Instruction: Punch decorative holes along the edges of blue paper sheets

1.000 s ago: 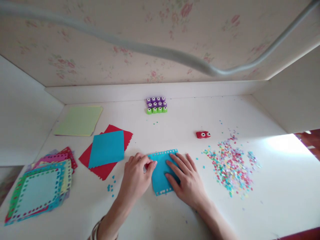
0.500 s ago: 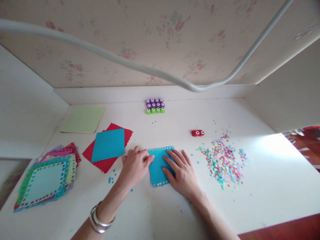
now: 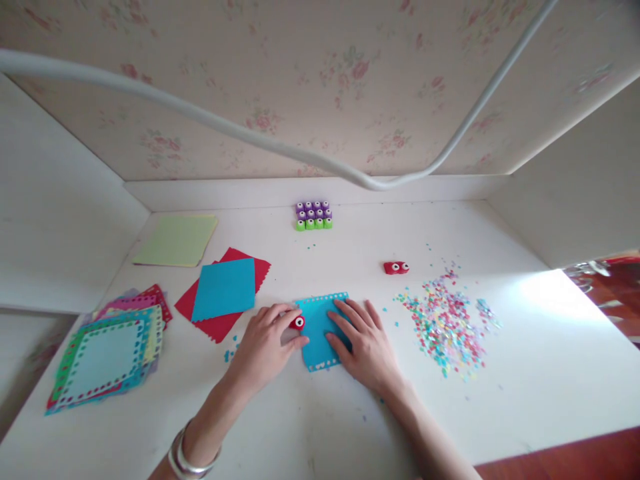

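Wallpaper (image 3: 300,73) with pink flowers fills the top of the frame, and below it a white table (image 3: 550,373) stretches from side to side. A pale cord (image 3: 380,183) droops across the wallpaper. At the left, a fanned pile of punched sheets (image 3: 107,363) in many colours lies on the table; near the right, loose confetti (image 3: 445,320) spreads in a patch. Red sheets (image 3: 223,327) sit left of centre under a blue square (image 3: 225,287), with pale green sheets (image 3: 175,239) at the upper left. Just below centre, the right hand (image 3: 367,350) lies flat, fingers spread, on a blue sheet (image 3: 320,333) holed along its top and bottom edges. The left hand (image 3: 267,343) curves around a red punch at the sheet's left edge, thumb apart from the fingers; I cannot tell how firmly it grips. Purple and green punches (image 3: 314,215) form a block at upper centre. Two red punches (image 3: 396,267) stand right of centre. Smallest are the single red punch (image 3: 299,323) and scattered blue bits (image 3: 230,350).
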Action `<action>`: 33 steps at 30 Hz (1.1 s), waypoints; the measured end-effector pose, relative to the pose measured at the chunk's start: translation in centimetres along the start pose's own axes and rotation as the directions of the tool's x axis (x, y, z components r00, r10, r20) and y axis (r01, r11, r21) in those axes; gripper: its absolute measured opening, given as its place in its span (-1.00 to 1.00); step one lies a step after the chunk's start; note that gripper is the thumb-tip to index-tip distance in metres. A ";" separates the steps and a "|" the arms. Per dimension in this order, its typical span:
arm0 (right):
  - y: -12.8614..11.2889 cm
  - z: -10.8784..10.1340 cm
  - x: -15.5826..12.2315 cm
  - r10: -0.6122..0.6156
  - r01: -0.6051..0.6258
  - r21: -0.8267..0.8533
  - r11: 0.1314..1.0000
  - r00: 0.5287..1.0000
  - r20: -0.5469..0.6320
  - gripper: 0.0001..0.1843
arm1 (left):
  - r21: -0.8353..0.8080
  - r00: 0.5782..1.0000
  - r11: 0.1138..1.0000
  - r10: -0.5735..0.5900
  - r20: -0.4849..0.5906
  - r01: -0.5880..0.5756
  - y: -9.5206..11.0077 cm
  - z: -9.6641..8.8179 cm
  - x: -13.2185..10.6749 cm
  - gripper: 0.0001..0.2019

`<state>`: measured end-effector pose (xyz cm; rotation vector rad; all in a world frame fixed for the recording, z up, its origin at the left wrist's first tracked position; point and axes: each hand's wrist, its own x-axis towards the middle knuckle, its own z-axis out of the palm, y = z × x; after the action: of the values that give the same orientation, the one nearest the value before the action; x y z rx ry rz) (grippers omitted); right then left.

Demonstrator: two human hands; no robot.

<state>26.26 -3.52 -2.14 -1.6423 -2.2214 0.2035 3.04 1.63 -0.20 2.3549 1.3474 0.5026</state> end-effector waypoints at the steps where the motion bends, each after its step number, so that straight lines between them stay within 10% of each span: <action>1: 0.0 0.0 0.0 0.001 -0.001 0.000 1.000 1.000 -0.004 -0.61 | -0.002 1.000 1.000 0.005 0.002 -0.005 -0.2 0.1 -0.2 -0.67; 17: 0.0 -0.3 0.0 0.008 -0.003 0.062 0.998 0.997 -0.071 -0.62 | -0.077 0.979 0.991 -0.120 -0.168 0.108 -1.3 -0.3 -2.9 -0.72; 26: -4.0 -2.7 -0.3 0.005 -0.002 0.563 0.826 1.000 -0.004 -0.60 | -0.195 0.982 0.974 0.079 -0.170 -0.112 3.4 1.0 -3.5 -0.67; 33: 1.0 -4.3 -0.3 0.365 -0.252 0.654 0.714 0.930 -0.040 -0.75 | -0.062 0.971 0.979 0.185 -0.152 -0.197 3.6 1.2 -3.8 -0.76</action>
<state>28.88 -3.90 1.47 -1.5339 -1.4756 0.7928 4.47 -3.57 0.10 2.4371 1.1429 0.7830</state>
